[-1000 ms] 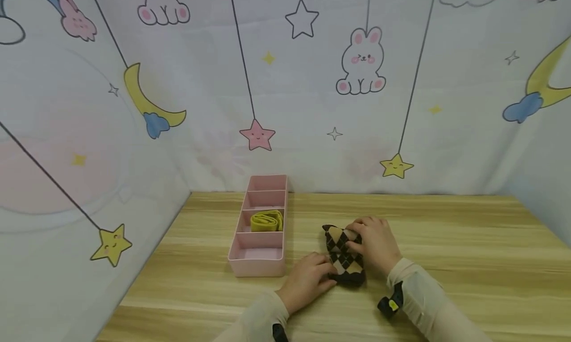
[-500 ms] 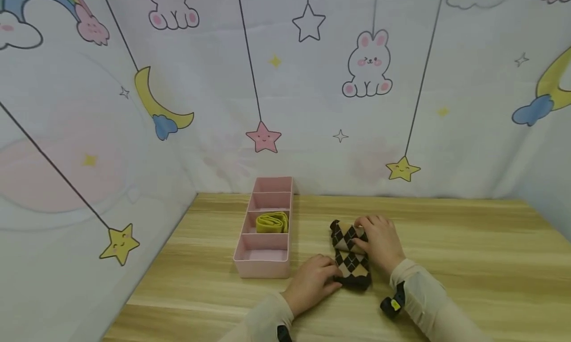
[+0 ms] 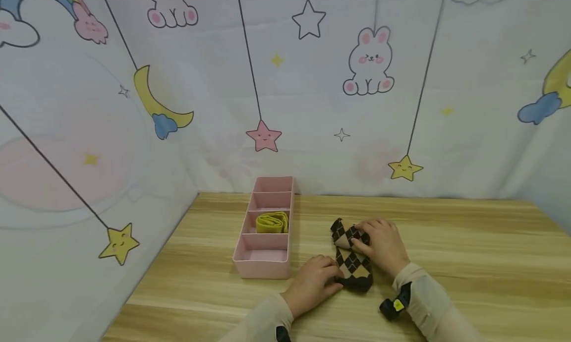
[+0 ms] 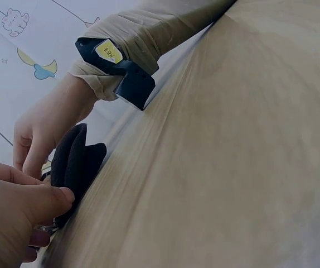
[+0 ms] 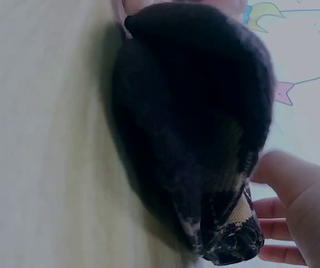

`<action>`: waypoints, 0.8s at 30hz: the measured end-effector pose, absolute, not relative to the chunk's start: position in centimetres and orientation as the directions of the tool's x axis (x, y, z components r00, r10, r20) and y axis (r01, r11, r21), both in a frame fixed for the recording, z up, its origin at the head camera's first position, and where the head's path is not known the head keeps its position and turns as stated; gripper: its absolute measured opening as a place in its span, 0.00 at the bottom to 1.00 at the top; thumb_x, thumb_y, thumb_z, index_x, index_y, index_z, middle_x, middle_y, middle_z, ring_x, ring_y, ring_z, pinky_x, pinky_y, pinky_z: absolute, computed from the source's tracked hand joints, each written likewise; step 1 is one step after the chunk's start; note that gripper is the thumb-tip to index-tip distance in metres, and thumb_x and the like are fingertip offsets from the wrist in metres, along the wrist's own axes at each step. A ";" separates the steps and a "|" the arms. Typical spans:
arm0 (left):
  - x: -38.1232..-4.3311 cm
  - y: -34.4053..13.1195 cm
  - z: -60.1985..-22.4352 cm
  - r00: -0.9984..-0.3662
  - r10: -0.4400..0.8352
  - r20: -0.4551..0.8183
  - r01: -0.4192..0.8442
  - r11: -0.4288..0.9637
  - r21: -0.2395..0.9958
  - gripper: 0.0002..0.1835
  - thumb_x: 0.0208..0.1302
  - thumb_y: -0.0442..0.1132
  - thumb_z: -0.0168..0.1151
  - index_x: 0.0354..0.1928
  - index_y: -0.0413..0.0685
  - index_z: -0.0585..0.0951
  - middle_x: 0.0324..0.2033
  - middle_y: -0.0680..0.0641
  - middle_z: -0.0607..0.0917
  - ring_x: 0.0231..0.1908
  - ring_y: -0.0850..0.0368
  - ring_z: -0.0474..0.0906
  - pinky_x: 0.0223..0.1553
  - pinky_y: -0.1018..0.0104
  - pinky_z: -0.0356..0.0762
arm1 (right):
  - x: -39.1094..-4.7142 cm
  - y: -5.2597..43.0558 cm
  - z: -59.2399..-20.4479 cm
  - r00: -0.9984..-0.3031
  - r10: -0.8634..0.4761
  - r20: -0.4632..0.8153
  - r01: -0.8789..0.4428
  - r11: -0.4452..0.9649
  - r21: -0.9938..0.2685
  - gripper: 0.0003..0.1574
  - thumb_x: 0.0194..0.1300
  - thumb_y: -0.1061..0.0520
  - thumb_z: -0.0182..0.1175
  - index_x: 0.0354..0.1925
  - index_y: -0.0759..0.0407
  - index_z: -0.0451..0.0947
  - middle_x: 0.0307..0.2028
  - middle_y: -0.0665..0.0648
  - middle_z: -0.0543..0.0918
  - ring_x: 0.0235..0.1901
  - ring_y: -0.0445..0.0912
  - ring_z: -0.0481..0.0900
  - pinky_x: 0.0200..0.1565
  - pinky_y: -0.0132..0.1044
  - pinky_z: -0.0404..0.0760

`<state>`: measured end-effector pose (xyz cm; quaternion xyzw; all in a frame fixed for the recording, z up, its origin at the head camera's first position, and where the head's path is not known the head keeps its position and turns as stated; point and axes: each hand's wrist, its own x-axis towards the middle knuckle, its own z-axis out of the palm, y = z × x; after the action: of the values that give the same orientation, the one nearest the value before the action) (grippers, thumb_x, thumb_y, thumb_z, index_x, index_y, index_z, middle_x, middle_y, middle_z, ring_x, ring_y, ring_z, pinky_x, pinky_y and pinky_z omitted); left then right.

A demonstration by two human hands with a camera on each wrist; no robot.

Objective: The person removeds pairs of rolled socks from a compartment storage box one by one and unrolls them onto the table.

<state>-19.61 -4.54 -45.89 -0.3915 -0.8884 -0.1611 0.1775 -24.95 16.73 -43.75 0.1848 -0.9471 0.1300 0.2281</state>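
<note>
A black, tan and beige argyle sock lies folded on the wooden table, its patterned far part bunched over the flatter near part. With thumb and fingers my left hand pinches the black near end at its left corner. In the left wrist view, the left thumb presses on that black sock end. My right hand holds the bunched far part from the right, thumb toward the near side. The right wrist view shows the dark end of the sock large, with the right hand beside it.
Left of the sock stands a long pink divided box. A rolled yellow-green cloth sits in one of its compartments. Behind the table hangs a white curtain printed with stars, moons and rabbits.
The head view has shifted slightly. The sock's bunched far part has turned a little, its far left corner now pointing up more. Both hands keep their places on the sock.
</note>
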 end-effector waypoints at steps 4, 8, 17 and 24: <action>-19.4 -4.7 -45.9 -0.646 0.632 0.427 0.744 0.646 0.170 0.07 0.56 0.46 0.69 0.37 0.56 0.85 0.38 0.58 0.83 0.41 0.65 0.78 0.47 0.74 0.75 | -25.0 16.9 -44.2 -0.820 -0.335 0.464 -0.433 0.893 -0.120 0.30 0.53 0.41 0.69 0.49 0.58 0.81 0.48 0.59 0.84 0.50 0.58 0.77 0.54 0.60 0.72; -19.5 -4.6 -45.7 -0.644 0.635 0.425 0.748 0.640 0.177 0.07 0.57 0.46 0.69 0.37 0.56 0.85 0.38 0.57 0.83 0.41 0.64 0.78 0.47 0.73 0.75 | -25.2 17.2 -44.5 -0.816 -0.356 0.455 -0.439 0.894 -0.088 0.34 0.50 0.40 0.71 0.50 0.58 0.81 0.49 0.59 0.83 0.51 0.59 0.77 0.54 0.60 0.72; -19.6 -4.5 -45.5 -0.655 0.636 0.409 0.741 0.646 0.182 0.07 0.58 0.45 0.69 0.37 0.56 0.85 0.38 0.57 0.83 0.41 0.64 0.78 0.48 0.72 0.75 | -25.3 17.2 -44.6 -0.831 -0.357 0.427 -0.432 0.898 -0.089 0.35 0.51 0.43 0.72 0.53 0.59 0.80 0.51 0.61 0.82 0.53 0.60 0.76 0.56 0.60 0.71; -19.6 -4.4 -45.5 -0.646 0.642 0.413 0.750 0.636 0.185 0.07 0.58 0.46 0.68 0.37 0.56 0.85 0.38 0.57 0.83 0.40 0.64 0.78 0.47 0.72 0.76 | -24.9 17.3 -44.2 -0.845 -0.354 0.402 -0.423 0.901 -0.096 0.33 0.53 0.45 0.70 0.54 0.61 0.79 0.52 0.61 0.81 0.54 0.60 0.75 0.56 0.60 0.70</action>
<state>-19.64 -4.42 -45.49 -0.3906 -0.8907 -0.1722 0.1563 -24.94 17.27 -44.16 0.2032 -0.9561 0.0909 0.1907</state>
